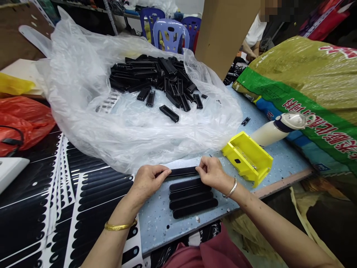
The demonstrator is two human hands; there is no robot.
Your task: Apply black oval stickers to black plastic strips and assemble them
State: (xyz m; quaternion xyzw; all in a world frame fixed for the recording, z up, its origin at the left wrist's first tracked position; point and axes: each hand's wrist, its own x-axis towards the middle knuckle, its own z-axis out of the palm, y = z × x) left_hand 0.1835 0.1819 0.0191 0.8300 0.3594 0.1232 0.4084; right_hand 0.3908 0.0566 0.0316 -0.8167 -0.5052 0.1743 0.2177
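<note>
A flat black strip with rounded ends (182,171) is stretched level between my two hands, just above the blue speckled table (156,223). My left hand (148,182) pinches its left end between thumb and fingers. At the opposite end, my right hand (211,172) has it in a closed pinch. Nearer to me, several similar black strips (193,199) lie side by side in a stack of rows. Sheets of black strips on white backing (97,201) spread under and left of my left arm. Right of my right hand stands a yellow bin (248,158) with small metal pieces in it.
Black slotted parts (156,74) are heaped on a clear plastic bag (134,134) beyond my hands. A white bottle (276,128) leans behind the bin, beside a large green and yellow sack (306,82). Another person (255,35) is at the back right. Red plastic (25,119) lies left.
</note>
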